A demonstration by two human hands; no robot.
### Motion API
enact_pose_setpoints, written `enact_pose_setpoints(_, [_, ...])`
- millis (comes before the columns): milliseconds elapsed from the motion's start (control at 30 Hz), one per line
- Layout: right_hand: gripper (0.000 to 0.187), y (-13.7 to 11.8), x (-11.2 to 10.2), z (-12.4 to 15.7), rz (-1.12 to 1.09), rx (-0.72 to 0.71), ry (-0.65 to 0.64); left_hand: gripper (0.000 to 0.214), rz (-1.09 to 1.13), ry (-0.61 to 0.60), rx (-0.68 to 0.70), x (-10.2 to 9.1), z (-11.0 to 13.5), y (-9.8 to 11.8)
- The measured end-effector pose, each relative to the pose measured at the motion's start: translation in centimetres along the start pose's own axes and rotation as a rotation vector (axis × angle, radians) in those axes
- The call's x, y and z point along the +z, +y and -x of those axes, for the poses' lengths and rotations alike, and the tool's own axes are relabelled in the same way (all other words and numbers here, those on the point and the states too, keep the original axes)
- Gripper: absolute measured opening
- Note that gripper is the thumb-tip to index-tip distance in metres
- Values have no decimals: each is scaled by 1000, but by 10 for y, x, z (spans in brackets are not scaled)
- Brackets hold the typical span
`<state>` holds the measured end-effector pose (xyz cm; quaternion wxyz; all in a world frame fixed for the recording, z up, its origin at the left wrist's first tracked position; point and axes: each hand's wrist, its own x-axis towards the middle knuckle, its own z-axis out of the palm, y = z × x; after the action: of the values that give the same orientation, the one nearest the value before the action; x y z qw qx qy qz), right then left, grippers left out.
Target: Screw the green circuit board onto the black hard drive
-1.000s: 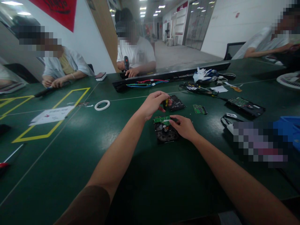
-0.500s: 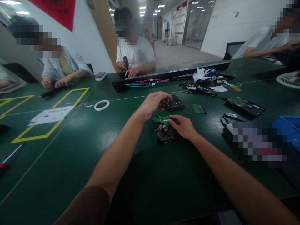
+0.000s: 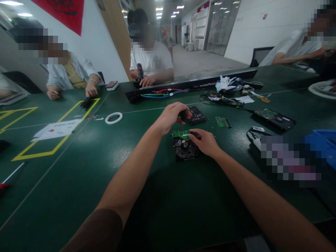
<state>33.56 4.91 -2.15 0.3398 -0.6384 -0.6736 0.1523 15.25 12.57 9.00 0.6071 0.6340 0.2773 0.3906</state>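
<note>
My left hand (image 3: 174, 114) is closed round a small upright screwdriver (image 3: 184, 115), its dark handle partly hidden by the fingers, above the far edge of a hard drive (image 3: 185, 152). The tip is hard to make out. The drive lies flat on the green table with a green circuit board (image 3: 181, 135) across its far end. My right hand (image 3: 206, 140) grips the drive's right side, thumb and fingertips on the board. Just beyond lies a second hard drive (image 3: 196, 115), and a loose circuit board (image 3: 223, 121) rests off to the right.
Right of my hands are another drive with a cable (image 3: 274, 118), a blue bin (image 3: 321, 145) and gloves (image 3: 225, 83). A white ring (image 3: 113, 118), paper (image 3: 56, 129) and a red-handled tool (image 3: 12, 175) lie left. A long black bar (image 3: 194, 83) crosses the back, where other people sit.
My hands stay almost in place; the screwdriver handle looks slightly turned, its yellow part less visible. At the left, another person's hand has moved a dark tool rightward.
</note>
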Motion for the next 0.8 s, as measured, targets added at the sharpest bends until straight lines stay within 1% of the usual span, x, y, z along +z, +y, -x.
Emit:
enact_pose_setpoints(400, [36,2,1,0,8,-28,14,21,51,-43,-47,0,4,6])
enact_pose_setpoints(600, [35,1,1,0,1,-14,18,16,103,-25,-36,1,3,7])
enact_pose_setpoints(800, [35,1,2,0,-14,-16,15,16,94,-2,-22,0,1,5])
